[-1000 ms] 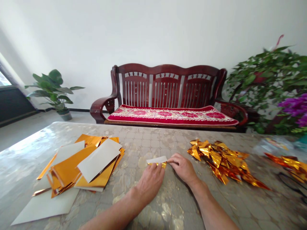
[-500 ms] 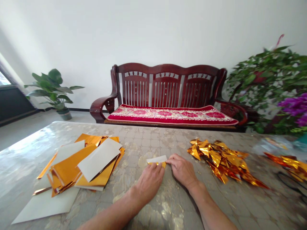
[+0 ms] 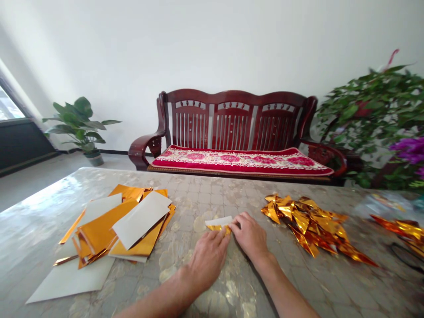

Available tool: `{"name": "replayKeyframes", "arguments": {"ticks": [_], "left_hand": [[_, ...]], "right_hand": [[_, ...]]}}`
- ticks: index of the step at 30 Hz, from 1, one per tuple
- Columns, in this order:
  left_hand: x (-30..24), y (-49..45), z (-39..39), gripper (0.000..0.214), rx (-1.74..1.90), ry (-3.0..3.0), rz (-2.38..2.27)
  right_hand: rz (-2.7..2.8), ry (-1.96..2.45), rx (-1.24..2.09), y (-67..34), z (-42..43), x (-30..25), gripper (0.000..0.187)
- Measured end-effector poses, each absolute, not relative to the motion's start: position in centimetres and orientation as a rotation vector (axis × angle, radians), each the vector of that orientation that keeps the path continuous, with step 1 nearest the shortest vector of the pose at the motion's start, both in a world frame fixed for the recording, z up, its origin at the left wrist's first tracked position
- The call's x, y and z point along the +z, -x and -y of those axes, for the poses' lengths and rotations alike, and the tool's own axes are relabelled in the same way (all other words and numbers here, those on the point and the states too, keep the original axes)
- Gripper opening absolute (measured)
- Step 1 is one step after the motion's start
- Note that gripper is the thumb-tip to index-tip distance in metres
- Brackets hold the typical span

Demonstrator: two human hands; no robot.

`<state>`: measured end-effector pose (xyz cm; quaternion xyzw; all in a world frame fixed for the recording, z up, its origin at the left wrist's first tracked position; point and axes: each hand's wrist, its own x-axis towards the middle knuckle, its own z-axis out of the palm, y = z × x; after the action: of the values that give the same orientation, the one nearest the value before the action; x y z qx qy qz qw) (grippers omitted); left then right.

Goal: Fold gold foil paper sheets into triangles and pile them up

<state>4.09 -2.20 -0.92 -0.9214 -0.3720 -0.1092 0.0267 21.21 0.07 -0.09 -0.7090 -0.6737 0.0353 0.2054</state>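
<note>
A small sheet of gold foil paper point(image 3: 218, 221), folded so a white strip lies along its far side, is on the table between my hands. My left hand point(image 3: 209, 254) is closed over its near edge, the fingertips pressing it down and covering part of the gold band. At the sheet's right end, my right hand point(image 3: 250, 236) pinches the corner between thumb and curled fingers. Beyond my right hand lies a pile of folded shiny gold foil pieces point(image 3: 303, 218) with pointed ends.
Loose gold and white sheets point(image 3: 141, 221) are heaped on the left of the patterned table point(image 3: 185, 198). At the far right are more gold foil point(image 3: 402, 227), a clear plastic bag point(image 3: 377, 205) and a black loop point(image 3: 404, 258). A wooden bench point(image 3: 232, 119) stands behind the table.
The whole view has shifted slightly. My left fingers have slid a little toward the right end of the paper, baring more of the gold band; my right hand still pinches the corner.
</note>
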Motion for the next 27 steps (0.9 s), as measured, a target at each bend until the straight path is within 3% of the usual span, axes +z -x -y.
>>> {"name": "replayKeyframes", "arguments": {"ticks": [16, 20, 27], "left_hand": [[-0.4, -2.9, 1.8, 0.034, -0.831, 3.253, 1.113], [-0.7, -1.5, 0.0, 0.037, -1.047, 3.024, 1.443], [-1.0, -0.7, -2.6, 0.021, -0.876, 2.868, 1.741]], "right_hand": [[2.087, 1.912, 0.169, -19.4, 0.5, 0.7, 0.025], [2.121, 1.834, 0.136, -19.1, 0.7, 0.5, 0.018], [2.078, 1.658, 0.256, -19.1, 0.6, -0.2, 0.031]]}}
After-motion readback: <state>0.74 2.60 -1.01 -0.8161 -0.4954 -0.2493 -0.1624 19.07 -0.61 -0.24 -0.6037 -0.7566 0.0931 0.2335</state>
